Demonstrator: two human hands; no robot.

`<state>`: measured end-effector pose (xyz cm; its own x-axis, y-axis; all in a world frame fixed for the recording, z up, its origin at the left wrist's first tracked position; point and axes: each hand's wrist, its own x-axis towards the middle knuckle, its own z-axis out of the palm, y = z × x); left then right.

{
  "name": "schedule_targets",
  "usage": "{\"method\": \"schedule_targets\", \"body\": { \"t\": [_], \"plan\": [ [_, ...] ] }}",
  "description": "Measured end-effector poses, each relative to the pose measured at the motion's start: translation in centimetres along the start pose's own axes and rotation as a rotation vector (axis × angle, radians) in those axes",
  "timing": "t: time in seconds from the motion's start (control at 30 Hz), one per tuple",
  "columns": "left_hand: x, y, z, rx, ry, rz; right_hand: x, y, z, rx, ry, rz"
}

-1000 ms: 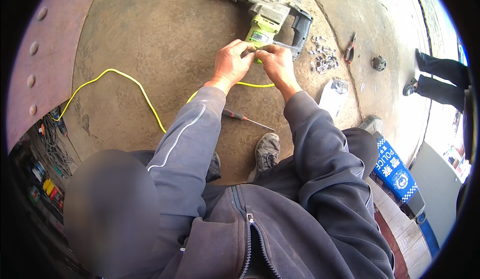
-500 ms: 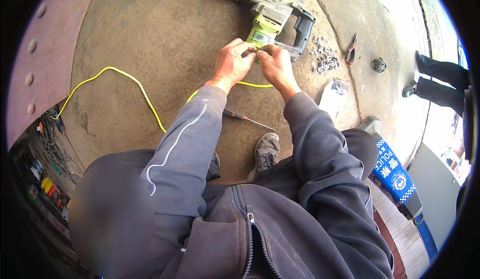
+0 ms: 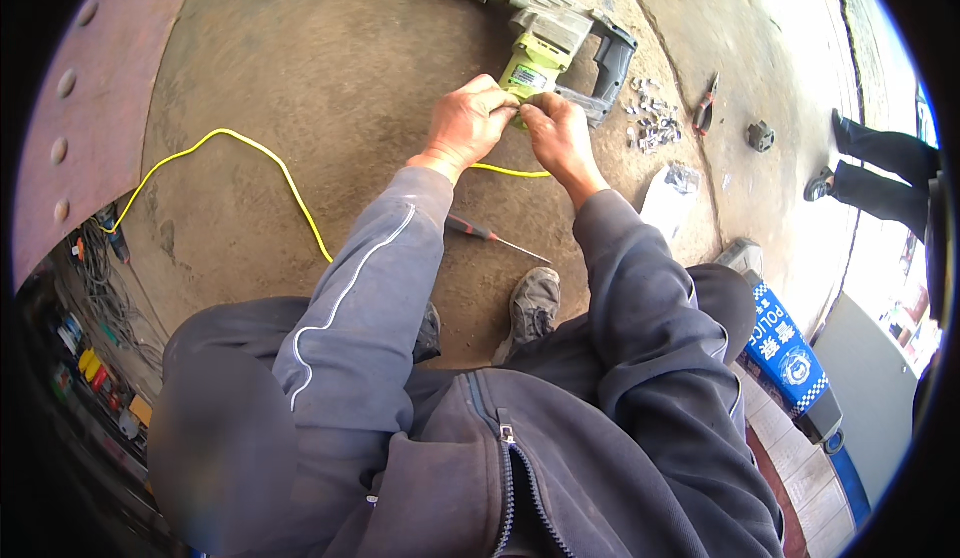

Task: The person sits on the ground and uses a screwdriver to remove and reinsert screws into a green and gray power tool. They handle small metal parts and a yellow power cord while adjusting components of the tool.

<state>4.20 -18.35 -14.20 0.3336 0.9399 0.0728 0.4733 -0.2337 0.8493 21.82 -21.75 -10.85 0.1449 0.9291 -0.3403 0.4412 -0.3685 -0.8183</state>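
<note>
A rotary hammer (image 3: 545,43) with a lime-green body and a dark rear handle lies on the concrete floor ahead of me. At its near end, my left hand (image 3: 465,125) and my right hand (image 3: 560,140) meet with fingertips pinched close together. Whatever sits between the fingers is too small and too covered to name. A yellow cord (image 3: 277,161) runs across the floor from the left and passes below my hands. Nearer to me, a screwdriver (image 3: 490,235) with a dark and red handle lies beneath my forearms.
Right of the hammer lie several small metal pieces (image 3: 655,130), pliers (image 3: 706,108), a dark blocky part (image 3: 761,137) and a clear plastic bag (image 3: 670,198). Another person's legs (image 3: 885,168) stand at far right. A blue-and-white panel (image 3: 785,348) is by my right knee; tools and cables (image 3: 100,288) lie left.
Both hands stay at the hammer's near end, their fingertips shifting only slightly. The whole view has moved a little; the hammer and loose parts appear to lie where they were.
</note>
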Motion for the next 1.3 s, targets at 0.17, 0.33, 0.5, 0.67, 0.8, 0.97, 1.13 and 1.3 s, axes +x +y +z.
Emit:
{"method": "schedule_targets", "body": {
  "t": [0.17, 0.33, 0.5, 0.67, 0.8, 0.97, 1.13, 1.3],
  "plan": [
    [0.1, -0.1, -0.2, -0.004, -0.006, -0.021, -0.1, -0.2, 0.0, 0.045, -0.025, -0.008],
    [0.2, 0.4, -0.5, -0.014, -0.007, -0.014, 0.1, 0.3, -0.1, -0.059, -0.041, -0.075],
    [-0.1, 0.3, -0.2, -0.058, 0.014, -0.035, 0.1, -0.1, 0.0, -0.092, -0.017, -0.101],
    [0.0, 0.2, 0.1, -0.110, 0.015, -0.072, 0.1, 0.7, 0.3, -0.080, 0.037, -0.118],
    [0.0, -0.1, 0.4, -0.165, 0.027, -0.067, 0.0, 0.8, 0.3, -0.086, 0.057, -0.110],
    [-0.3, -0.3, 0.2, -0.177, 0.051, -0.028, -0.5, 0.8, 1.1, -0.030, 0.088, -0.085],
    [-0.3, 0.5, 0.0, -0.185, 0.027, -0.094, -0.1, 1.4, 1.3, 0.176, 0.084, 0.012],
    [-0.3, 0.1, 0.0, -0.292, 0.059, -0.227, -0.1, 0.7, 1.2, 0.241, 0.040, 0.139]
  ]
}}
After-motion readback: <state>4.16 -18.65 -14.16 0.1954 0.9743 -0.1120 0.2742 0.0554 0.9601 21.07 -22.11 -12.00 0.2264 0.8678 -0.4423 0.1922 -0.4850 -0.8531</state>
